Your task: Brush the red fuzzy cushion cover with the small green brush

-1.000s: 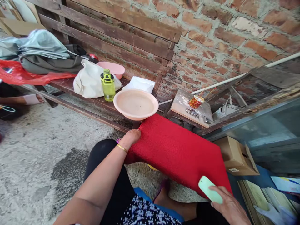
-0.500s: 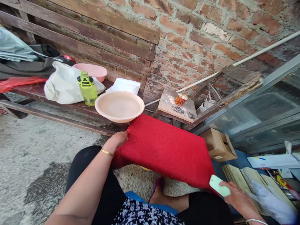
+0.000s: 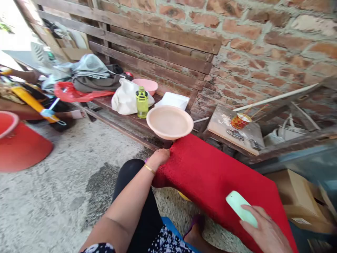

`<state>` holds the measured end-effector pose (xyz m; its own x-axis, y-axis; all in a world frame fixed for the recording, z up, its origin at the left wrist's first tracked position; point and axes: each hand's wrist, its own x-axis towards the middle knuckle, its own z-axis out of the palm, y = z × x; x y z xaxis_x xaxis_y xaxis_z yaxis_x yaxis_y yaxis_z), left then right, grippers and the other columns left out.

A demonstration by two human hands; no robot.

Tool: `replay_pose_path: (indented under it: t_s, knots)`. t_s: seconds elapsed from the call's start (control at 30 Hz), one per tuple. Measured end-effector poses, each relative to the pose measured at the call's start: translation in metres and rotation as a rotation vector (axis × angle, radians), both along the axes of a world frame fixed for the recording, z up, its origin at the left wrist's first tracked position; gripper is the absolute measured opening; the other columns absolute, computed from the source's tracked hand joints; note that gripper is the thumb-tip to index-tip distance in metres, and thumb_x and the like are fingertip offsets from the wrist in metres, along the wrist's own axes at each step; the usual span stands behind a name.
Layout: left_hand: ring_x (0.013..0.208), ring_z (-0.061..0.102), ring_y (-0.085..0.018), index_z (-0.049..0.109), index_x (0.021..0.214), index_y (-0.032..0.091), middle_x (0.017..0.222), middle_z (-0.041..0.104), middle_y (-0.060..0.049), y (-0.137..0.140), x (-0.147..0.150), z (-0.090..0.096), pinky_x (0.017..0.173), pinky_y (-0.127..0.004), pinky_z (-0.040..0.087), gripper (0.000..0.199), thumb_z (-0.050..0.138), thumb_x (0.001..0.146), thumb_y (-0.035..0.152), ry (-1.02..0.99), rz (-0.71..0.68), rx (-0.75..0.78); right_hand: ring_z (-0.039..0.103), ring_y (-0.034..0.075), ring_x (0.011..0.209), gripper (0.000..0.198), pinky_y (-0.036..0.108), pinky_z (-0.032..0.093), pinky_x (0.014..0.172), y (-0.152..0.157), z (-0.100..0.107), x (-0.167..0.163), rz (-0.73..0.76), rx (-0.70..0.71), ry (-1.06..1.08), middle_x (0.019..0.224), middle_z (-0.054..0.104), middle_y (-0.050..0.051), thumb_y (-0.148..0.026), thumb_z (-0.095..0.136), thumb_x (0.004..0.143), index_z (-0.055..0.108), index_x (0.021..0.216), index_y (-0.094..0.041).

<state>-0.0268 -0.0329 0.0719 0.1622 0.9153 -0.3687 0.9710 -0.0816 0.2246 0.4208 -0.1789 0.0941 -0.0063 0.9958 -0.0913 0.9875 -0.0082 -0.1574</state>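
Observation:
A red cloth (image 3: 210,168) with a rough pile lies spread over a long low support and hangs over its near side. At its far left corner, my left hand (image 3: 161,156) is closed on the cloth's edge; the fingertips are partly hidden. My right hand (image 3: 263,225) grips a mint-green brush (image 3: 240,207) with a rounded back and a small hole at one end. The brush's underside is hidden, and it is over the right part of the cloth. Just beyond my left hand, a pale pink basin (image 3: 170,123) sits at the bench end.
On the wooden bench (image 3: 123,123) stand a green bottle (image 3: 142,105), a white bag (image 3: 123,100) and a pink tub (image 3: 145,85). A small table (image 3: 218,126) bears a red cup (image 3: 240,121). A cardboard box (image 3: 297,196) stands right, a red bucket (image 3: 28,151) left. Another person's foot (image 3: 78,114) shows.
The view has swung left, bringing the red bucket into sight. My right hand has carried the brush from beside the cloth's right end to over the cloth. My left hand keeps its place.

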Motion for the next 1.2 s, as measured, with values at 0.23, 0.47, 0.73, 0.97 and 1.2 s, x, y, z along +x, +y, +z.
replay_pose_path:
  t_s: [0.23,0.47,0.73,0.97,1.2]
  knots:
    - [0.114,0.066,-0.027,0.061,0.124,0.011,0.117,0.07,-0.02,0.0,-0.013,0.016,0.094,-0.037,0.053,0.038,0.04,0.096,0.023,-0.019,0.07,-0.012,0.062,0.022,0.096,0.035,0.035,0.046,0.089,0.071,0.011,-0.24,0.43,-0.083,0.044,0.109,0.063,0.004,-0.029,0.054,0.083,0.065,0.116,-0.03]
    - [0.114,0.066,-0.028,0.06,0.125,0.011,0.117,0.069,-0.022,-0.003,-0.025,0.022,0.092,-0.039,0.054,0.037,0.043,0.094,0.022,-0.075,0.13,-0.038,0.064,0.024,0.096,0.036,0.036,0.046,0.085,0.089,-0.001,-0.257,0.459,-0.149,-0.086,0.108,0.063,0.007,-0.031,0.051,0.088,0.062,0.122,-0.029]
    - [0.113,0.066,-0.032,0.058,0.127,0.01,0.117,0.068,-0.023,-0.011,-0.033,0.029,0.089,-0.044,0.055,0.038,0.038,0.095,0.018,-0.123,0.164,-0.019,0.066,0.021,0.095,0.037,0.031,0.048,0.078,0.082,0.008,-0.24,0.359,-0.17,0.027,0.113,0.062,0.004,-0.041,0.049,0.087,0.063,0.12,-0.03]
    - [0.114,0.065,-0.03,0.06,0.126,0.012,0.116,0.069,-0.022,-0.011,-0.029,0.028,0.089,-0.043,0.055,0.04,0.038,0.092,0.013,-0.14,0.159,-0.023,0.066,0.02,0.092,0.039,0.028,0.047,0.077,0.068,0.008,-0.261,0.488,-0.26,-0.056,0.103,0.062,0.002,-0.027,0.055,0.079,0.065,0.116,-0.032]
    - [0.115,0.065,-0.031,0.059,0.127,0.012,0.116,0.069,-0.023,-0.009,-0.03,0.025,0.089,-0.046,0.055,0.042,0.035,0.094,0.016,-0.162,0.159,-0.012,0.066,0.019,0.087,0.037,0.028,0.046,0.067,0.085,0.023,-0.215,0.336,-0.226,-0.043,0.106,0.061,0.002,-0.044,0.051,0.082,0.065,0.114,-0.034]
